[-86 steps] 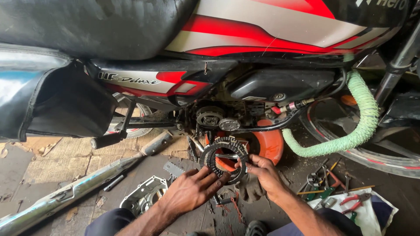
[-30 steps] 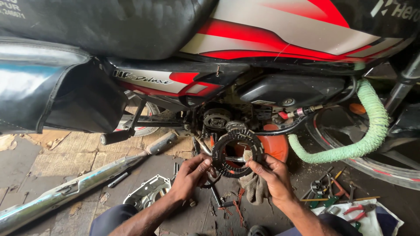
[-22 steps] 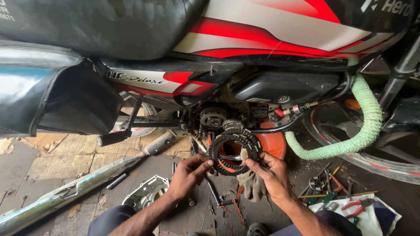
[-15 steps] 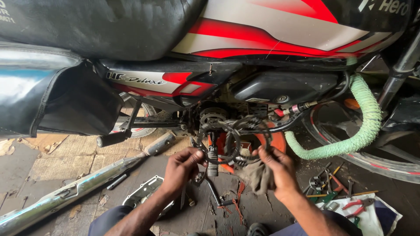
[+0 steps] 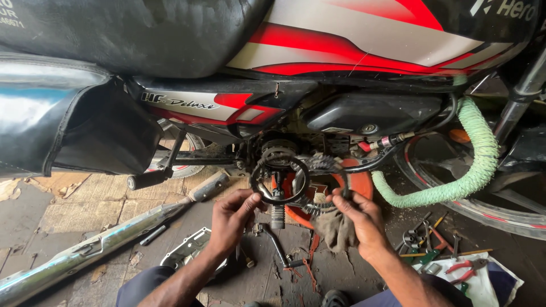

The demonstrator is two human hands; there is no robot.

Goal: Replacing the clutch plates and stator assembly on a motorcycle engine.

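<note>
**Desk:** Since the frames of a moment ago, what is seen to have changed?

**Caption:** The toothed ring, earlier held flat toward the camera between both hands, has been lifted and is now pressed up against the open side of the engine of the motorcycle. It is seen nearly edge-on there, low under the seat. The work is judged to have passed from inspection to fitting (a reading, not a thing shown).

**Desk:** How are the hands described?

**Caption:** The left hand is closed on the ring's lower rim. The right hand is clamped on a grey rag, with its fingertips laid at the ring's right side.

**Desk:** And what is held in what?

**Caption:** No true container can be made out. Red-handled pliers and other small tools are laid on a white cloth at lower right. An orange round piece is partly hidden behind the ring; whether it is a basin cannot be told. A bare metal cover is left on the floor beside the exhaust pipe.
</note>
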